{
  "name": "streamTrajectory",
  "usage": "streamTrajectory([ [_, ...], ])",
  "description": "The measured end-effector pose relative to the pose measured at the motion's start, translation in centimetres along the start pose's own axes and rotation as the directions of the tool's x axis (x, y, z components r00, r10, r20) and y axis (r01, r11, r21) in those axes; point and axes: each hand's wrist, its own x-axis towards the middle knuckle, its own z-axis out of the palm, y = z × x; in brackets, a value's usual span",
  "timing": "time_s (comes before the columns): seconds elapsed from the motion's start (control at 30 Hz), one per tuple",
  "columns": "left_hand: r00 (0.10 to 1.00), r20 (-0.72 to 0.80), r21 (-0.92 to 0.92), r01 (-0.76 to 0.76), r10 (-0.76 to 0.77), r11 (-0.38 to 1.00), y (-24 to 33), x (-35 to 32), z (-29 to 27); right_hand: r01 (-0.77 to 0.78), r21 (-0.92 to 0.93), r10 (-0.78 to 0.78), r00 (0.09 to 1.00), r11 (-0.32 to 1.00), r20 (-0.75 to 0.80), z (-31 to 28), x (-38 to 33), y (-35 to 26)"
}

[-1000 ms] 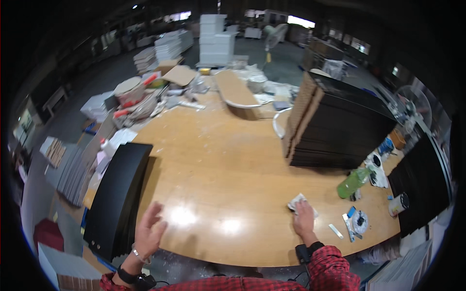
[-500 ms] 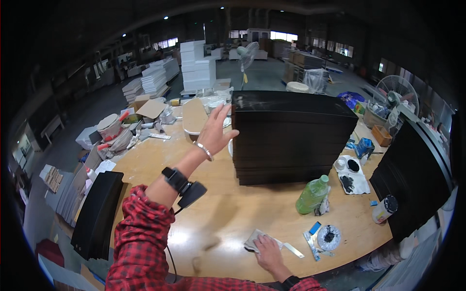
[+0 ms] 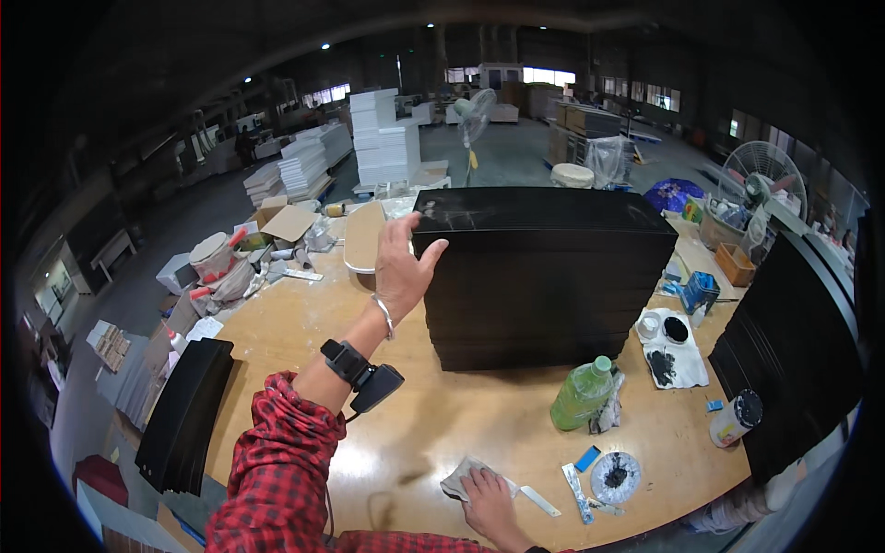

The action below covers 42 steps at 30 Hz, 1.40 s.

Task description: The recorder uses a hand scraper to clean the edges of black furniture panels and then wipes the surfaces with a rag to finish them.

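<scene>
A tall stack of black panels [image 3: 544,295] stands on the wooden table in front of me. My left hand [image 3: 406,269] is raised at the stack's upper left end, with its fingers stretched and its thumb apart across the front corner. Low in the picture, my right hand [image 3: 490,505] lies with bent fingers over a grey cloth [image 3: 458,481]; its fingertips are partly hidden. A flat pale metal scraper blade [image 3: 539,500] sticks out beside that hand. The green plastic bottle [image 3: 581,396] stands near the stack's front right corner.
Right of my right hand lie a small blue block [image 3: 587,458] and a round dish with black paste [image 3: 616,476]. More black panels lean at the right [image 3: 793,359] and lie at the left [image 3: 184,419]. A white jar [image 3: 736,419] stands near the right edge.
The whole view has tilted, so the table and stack sit lower in the picture. My left hand stays at the stack's end, my right hand on the cloth.
</scene>
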Motion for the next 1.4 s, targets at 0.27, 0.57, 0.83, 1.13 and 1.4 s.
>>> streamTrajectory([
  [0.27, 0.987, 0.062, 0.186, -0.154, 0.145, 0.97, -1.8, 0.4, 1.0, 0.007, 0.03, -0.007, 1.0, 1.0, 0.005, 1.2, 0.0, -0.1],
  [0.57, 0.992, -0.088, 0.309, -0.063, 0.095, 0.949, 0.0, 0.5, 1.3, 0.008, 0.045, -0.006, 0.999, 0.999, -0.043, 1.4, -0.1, 0.1],
  [0.83, 0.984, 0.151, 0.128, -0.116, 0.096, 0.985, -1.0, 0.3, 1.7, -0.004, -0.003, 0.004, 1.0, 1.0, -0.028, 1.8, -0.4, 0.0],
  [1.13, 0.422, 0.755, -0.593, 0.767, -0.503, -0.246, 3.6, -2.6, 0.2, -0.044, -0.027, 0.043, 0.999, 0.999, -0.029, 2.1, -0.6, 0.5],
  [1.4, 0.359, 0.842, -0.523, 0.723, -0.401, -0.452, 2.9, 1.4, 3.4, -0.019, 0.021, 0.02, 0.999, 1.0, -0.035, 2.1, -0.6, 0.5],
])
